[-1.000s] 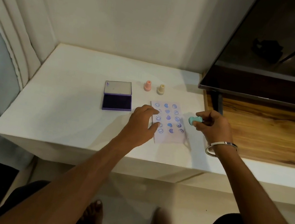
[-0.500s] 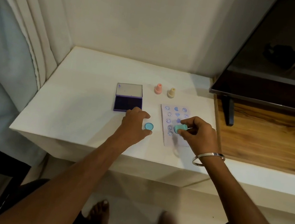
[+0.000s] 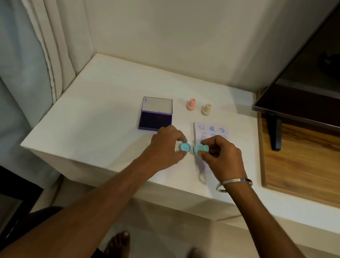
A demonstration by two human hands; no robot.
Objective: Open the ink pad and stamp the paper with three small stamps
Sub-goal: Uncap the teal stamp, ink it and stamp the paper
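My right hand (image 3: pixel 221 158) grips a teal stamp (image 3: pixel 200 149) on its side, its round face turned left. My left hand (image 3: pixel 166 148) pinches a small blue round cap (image 3: pixel 184 147) right beside that face. The paper (image 3: pixel 211 132) lies under my right hand, and several blue prints show on its far part. An open purple ink pad (image 3: pixel 156 115) sits left of the paper with its lid tipped back. A pink stamp (image 3: pixel 191 104) and a cream stamp (image 3: pixel 206 109) stand upright behind the paper.
All of this sits on a white table (image 3: pixel 98 116) in a corner. A curtain (image 3: pixel 33 36) hangs at the left. At the right, a dark TV screen (image 3: pixel 332 78) stands on a wooden top (image 3: pixel 317 166). My bare feet show below the table's front edge.
My left hand left the paper and picked up the blue cap. My right hand carried the teal stamp left across the paper. Cap and stamp now sit close together.
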